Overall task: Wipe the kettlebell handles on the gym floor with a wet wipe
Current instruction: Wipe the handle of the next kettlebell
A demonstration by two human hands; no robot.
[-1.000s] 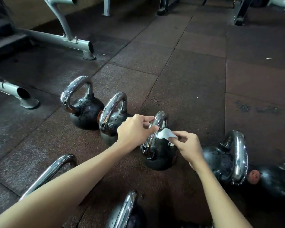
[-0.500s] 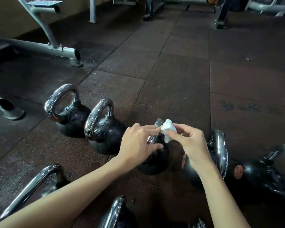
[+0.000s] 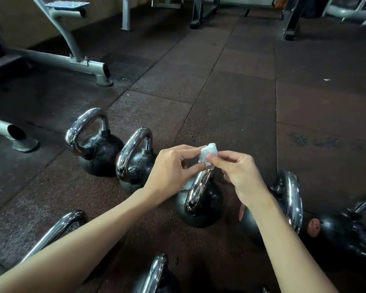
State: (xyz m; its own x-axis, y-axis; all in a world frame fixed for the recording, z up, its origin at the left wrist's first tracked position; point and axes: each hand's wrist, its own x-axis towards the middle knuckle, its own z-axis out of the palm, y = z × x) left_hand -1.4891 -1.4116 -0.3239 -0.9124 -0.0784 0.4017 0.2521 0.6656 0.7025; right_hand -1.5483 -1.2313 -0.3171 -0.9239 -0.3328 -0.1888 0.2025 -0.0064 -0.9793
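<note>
The floor [image 3: 241, 106] is of dark rubber tiles with thin seams between them. On it stands a row of black kettlebells with chrome handles. The first kettlebell [image 3: 101, 153] is at 9 o'clock and the second kettlebell [image 3: 137, 166] is just beside it at 8 o'clock. The third kettlebell [image 3: 201, 204] is at 6 o'clock and the fourth kettlebell [image 3: 290, 199] at 4 o'clock. Behind that one, the fifth kettlebell [image 3: 342, 233] lies tilted near the right edge. Closer to the camera, a chrome handle [image 3: 57, 229] shows at 7 o'clock, and another handle [image 3: 154, 273] at the bottom edge. A grey bench frame [image 3: 72, 60] rests at 10 o'clock and a grey tube foot [image 3: 9, 132] at the left edge. A small white scrap [image 3: 326, 79] lies at 2 o'clock.
</note>
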